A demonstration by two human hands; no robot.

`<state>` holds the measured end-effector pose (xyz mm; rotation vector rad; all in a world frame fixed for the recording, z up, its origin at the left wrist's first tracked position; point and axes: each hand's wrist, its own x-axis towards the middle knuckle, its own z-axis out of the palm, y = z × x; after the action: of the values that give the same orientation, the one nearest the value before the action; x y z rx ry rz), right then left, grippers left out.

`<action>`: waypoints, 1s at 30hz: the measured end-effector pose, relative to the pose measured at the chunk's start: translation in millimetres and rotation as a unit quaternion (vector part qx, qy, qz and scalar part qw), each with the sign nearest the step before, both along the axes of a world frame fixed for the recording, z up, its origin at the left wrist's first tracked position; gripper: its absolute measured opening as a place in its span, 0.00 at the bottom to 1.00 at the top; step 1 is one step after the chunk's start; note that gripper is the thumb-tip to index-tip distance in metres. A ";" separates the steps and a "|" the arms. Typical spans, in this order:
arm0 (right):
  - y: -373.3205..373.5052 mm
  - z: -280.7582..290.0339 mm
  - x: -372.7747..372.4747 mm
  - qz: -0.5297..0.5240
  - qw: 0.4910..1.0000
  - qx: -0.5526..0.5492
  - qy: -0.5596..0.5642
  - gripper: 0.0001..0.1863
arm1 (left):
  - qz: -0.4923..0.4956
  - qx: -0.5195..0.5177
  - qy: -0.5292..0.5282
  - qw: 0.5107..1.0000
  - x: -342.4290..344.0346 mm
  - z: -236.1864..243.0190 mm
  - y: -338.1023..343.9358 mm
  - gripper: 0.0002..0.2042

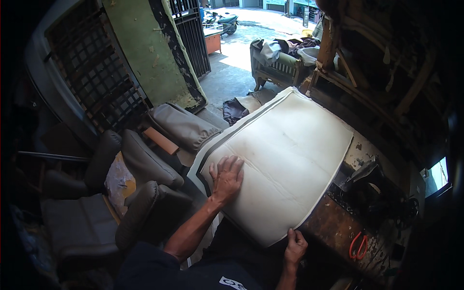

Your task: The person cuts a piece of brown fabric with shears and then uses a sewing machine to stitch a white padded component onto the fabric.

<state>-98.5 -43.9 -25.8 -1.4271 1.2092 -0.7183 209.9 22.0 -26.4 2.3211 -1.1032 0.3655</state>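
Observation:
A large cream upholstery panel (285, 150) lies in front of me, creased across its middle, with a dark strip along its left edge. My left hand (228, 180) rests on its surface near that edge, fingers stretched out. At the panel's near corner my right hand (296, 245) is closed on the rim, the thumb on top and the other fingers partly hidden. Beneath the panel's right side shows a worn brown worktable (333, 217). Red-handled pliers (358, 245) lie on it, to the right of my right hand.
Dark leather seat cushions (150, 159) and a grey-brown covered piece (181, 126) crowd the left. A wooden armchair (275, 67) heaped with cloth stands beyond the panel. A black machine (369, 181) sits at the right. A metal gate (191, 36) borders the doorway.

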 end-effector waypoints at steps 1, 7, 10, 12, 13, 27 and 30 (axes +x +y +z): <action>1.1 1.8 1.2 -0.003 1.000 -0.001 0.001 0.15 | -0.001 0.000 0.000 1.000 -0.1 0.3 0.0 0.18; 0.2 -1.3 -0.7 0.002 1.000 0.007 0.002 0.14 | 0.004 0.001 0.001 1.000 -0.4 1.2 0.1 0.18; -0.6 -5.9 -1.3 -0.003 1.000 0.002 0.004 0.13 | 0.005 0.003 -0.005 1.000 0.6 -1.5 0.4 0.18; -1.1 -13.4 -2.7 -0.007 1.000 -0.003 0.008 0.13 | 0.000 0.000 -0.007 1.000 0.8 -1.8 -0.3 0.18; -1.3 -17.3 -3.4 -0.011 1.000 -0.016 0.005 0.16 | 0.000 -0.002 -0.007 1.000 0.5 -2.0 -0.7 0.18; -0.2 -9.1 -1.5 -0.011 1.000 -0.022 0.007 0.18 | 0.007 0.000 -0.013 1.000 0.3 -2.5 -1.1 0.18; -0.8 -10.4 -2.3 -0.011 1.000 -0.018 0.005 0.18 | 0.007 0.009 0.005 1.000 -0.7 -1.3 -0.4 0.18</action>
<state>-100.8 -44.7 -36.3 -1.4505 1.2273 -0.7515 209.2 21.6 -27.8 2.3453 -1.0914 0.3500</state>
